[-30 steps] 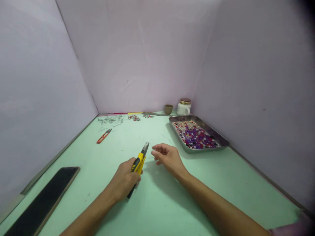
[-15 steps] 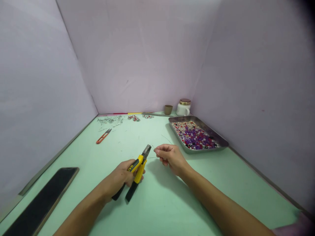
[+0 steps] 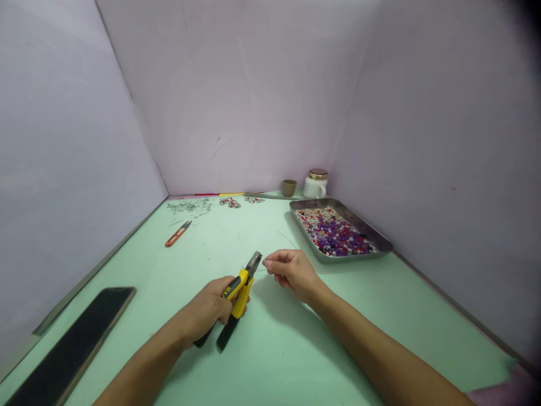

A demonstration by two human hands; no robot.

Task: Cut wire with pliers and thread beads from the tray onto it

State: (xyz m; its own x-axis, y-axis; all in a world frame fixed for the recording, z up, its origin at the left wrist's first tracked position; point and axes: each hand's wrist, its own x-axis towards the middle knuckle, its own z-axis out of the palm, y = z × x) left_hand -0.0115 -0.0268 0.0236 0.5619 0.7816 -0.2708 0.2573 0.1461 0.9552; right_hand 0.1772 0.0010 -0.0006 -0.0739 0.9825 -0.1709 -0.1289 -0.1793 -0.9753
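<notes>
My left hand [image 3: 220, 301] is wrapped round yellow-and-black pliers [image 3: 242, 290], whose metal jaws point up and to the right. Just right of the jaw tips, the thumb and forefinger of my right hand [image 3: 291, 272] are pinched on a thin wire [image 3: 262, 269]. Only a faint bit of this wire shows, so its full shape is unclear. The jaws and the fingertips are very close together; whether the jaws grip the wire cannot be made out. Both hands are above the pale green table [image 3: 270, 361].
A metal tray [image 3: 327, 259] of mixed beads stands to the right. Red thread snips [image 3: 177, 234], a heap of wire pieces [image 3: 190, 207] and beaded pieces [image 3: 230, 203] lie farther back. A phone [image 3: 80, 344] rests at left. A small cup [image 3: 289, 188] and lidded white jar [image 3: 315, 186] stand behind.
The pliers' jaws have shifted slightly right and down, and the gap to my right fingertips has narrowed. My right hand has moved slightly left.
</notes>
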